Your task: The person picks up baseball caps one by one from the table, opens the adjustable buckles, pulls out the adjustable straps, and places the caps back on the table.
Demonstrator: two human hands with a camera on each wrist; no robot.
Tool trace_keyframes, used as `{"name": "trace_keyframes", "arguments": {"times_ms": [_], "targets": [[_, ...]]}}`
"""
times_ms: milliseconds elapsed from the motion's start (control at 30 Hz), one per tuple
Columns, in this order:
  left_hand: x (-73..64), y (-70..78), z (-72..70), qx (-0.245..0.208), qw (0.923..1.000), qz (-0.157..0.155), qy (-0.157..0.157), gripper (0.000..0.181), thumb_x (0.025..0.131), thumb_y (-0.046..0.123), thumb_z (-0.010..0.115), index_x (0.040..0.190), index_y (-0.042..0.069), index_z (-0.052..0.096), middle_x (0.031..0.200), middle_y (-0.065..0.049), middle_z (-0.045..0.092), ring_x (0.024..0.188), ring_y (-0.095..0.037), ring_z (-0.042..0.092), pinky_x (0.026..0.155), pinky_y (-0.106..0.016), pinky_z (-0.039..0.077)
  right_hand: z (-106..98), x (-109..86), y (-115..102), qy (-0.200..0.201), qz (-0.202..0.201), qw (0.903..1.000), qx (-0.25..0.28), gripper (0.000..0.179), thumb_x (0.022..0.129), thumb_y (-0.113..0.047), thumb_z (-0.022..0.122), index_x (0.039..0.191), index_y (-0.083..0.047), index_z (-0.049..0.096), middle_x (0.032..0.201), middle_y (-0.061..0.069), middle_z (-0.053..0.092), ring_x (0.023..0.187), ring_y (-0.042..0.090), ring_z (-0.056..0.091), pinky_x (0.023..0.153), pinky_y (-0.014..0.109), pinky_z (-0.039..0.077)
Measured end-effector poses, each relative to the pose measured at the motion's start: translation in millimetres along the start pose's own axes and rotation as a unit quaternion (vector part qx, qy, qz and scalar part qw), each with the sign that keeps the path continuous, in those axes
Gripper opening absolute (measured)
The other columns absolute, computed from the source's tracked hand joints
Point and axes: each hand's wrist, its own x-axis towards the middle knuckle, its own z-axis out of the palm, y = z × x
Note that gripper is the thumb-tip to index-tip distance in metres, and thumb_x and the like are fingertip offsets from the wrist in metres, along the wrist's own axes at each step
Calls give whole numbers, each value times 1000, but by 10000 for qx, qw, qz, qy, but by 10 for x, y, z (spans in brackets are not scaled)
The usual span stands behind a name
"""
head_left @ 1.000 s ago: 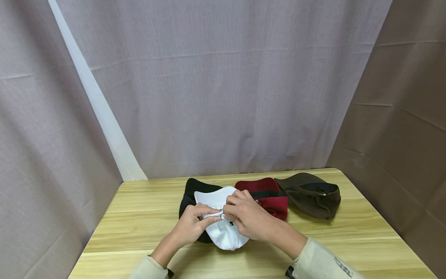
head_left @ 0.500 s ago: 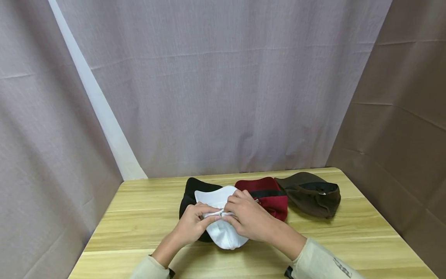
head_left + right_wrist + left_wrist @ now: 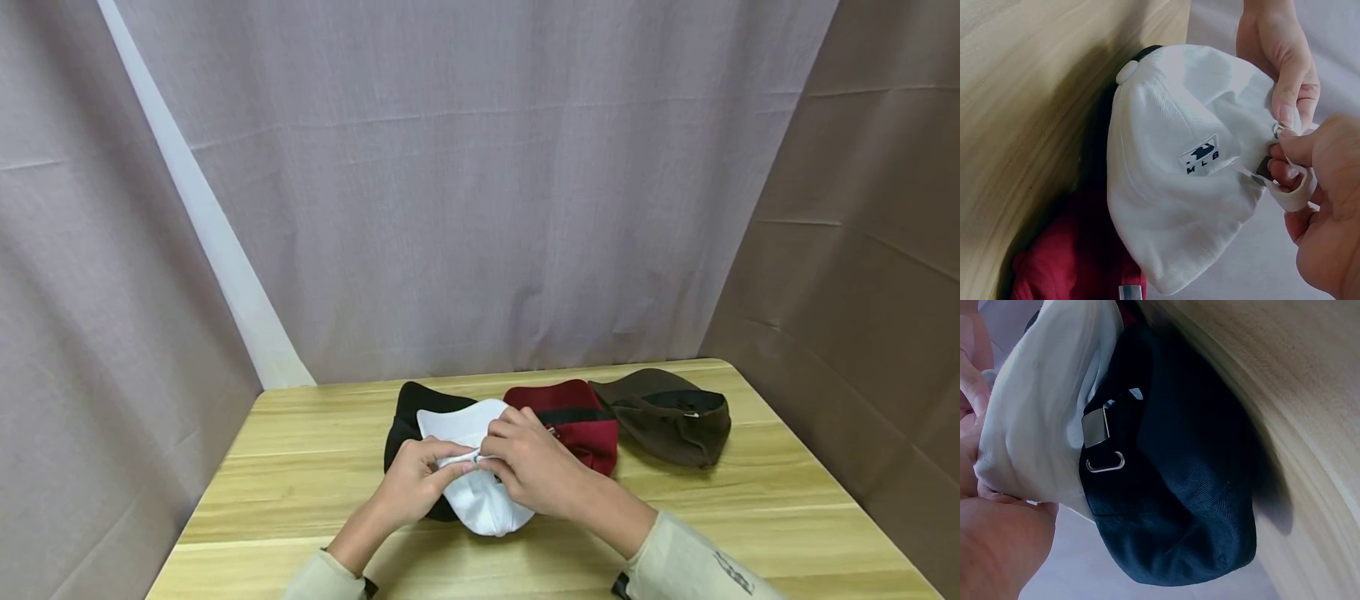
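A white baseball cap (image 3: 491, 510) is held between both hands at its back strap, its brim pointing away. My left hand (image 3: 412, 479) pinches the cap's back edge between thumb and fingers, beside a small metal ring (image 3: 1277, 130) in the right wrist view. The right hand (image 3: 531, 462) pinches the white strap (image 3: 1297, 195), which bends in a loop around its fingertips. A metal buckle (image 3: 1264, 169) lies close to those fingertips, partly covered. An "MLB" patch (image 3: 1200, 155) shows on the crown. Whether the strap's end passes through the ring cannot be made out.
Behind the white cap lies a black cap (image 3: 422, 406) with its own metal buckle (image 3: 1096, 427). A dark red cap (image 3: 588, 443) and a brown cap (image 3: 678, 433) lie to the right on the wooden table (image 3: 315, 475). Grey curtains (image 3: 480, 208) hang behind.
Both hands stay at the strap with only small finger movements. The patch on the white cap, visible a second ago in the head view, is now mostly covered by the right hand.
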Motion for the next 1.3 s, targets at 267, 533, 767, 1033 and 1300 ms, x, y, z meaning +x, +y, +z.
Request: {"name": "trace_keyframes", "arguments": {"times_ms": [267, 533, 767, 1033, 1300], "targets": [[2, -13, -26, 92, 9999, 69, -34, 15, 95, 21, 81, 106, 12, 86, 102, -4, 85, 81, 3, 62, 66, -21, 53, 29, 4, 1, 166, -114, 9997, 125, 15, 96, -22, 78, 84, -21, 69, 82, -11, 58, 90, 9, 51, 81, 27, 35], [10, 0, -40, 198, 9997, 141, -78, 16, 94, 20, 81, 107, 12, 86, 104, -5, 85, 82, 3, 63, 67, -21, 53, 23, -13, 14, 201, -98, 9996, 198, 12, 96, -21, 78, 87, -22, 71, 84, -11, 59, 92, 9, 53, 82, 27, 36], [0, -9, -40, 93, 9998, 120, -129, 16, 94, 18, 81, 107, 11, 85, 104, -6, 84, 81, 4, 61, 66, -21, 53, 22, -37, 38, 131, -146, 9984, 522, 10, 97, -18, 76, 88, -20, 73, 85, -11, 60, 93, 8, 51, 82, 27, 35], [12, -21, -37, 47, 9998, 81, -162, 17, 94, 20, 81, 108, 11, 85, 105, -6, 84, 81, 3, 61, 67, -21, 53, 11, -49, 77, 54, -128, 9972, 731, 8, 97, -17, 76, 90, -21, 74, 87, -13, 60, 95, 6, 49, 83, 26, 37], [-3, -45, -33, 111, 9999, 37, -123, 16, 95, 22, 81, 107, 13, 85, 106, -5, 84, 88, 2, 66, 73, -21, 56, 18, -41, 67, 104, -111, 9982, 573, 6, 96, -19, 77, 91, -22, 75, 85, -12, 62, 94, 7, 52, 83, 26, 39]]}}
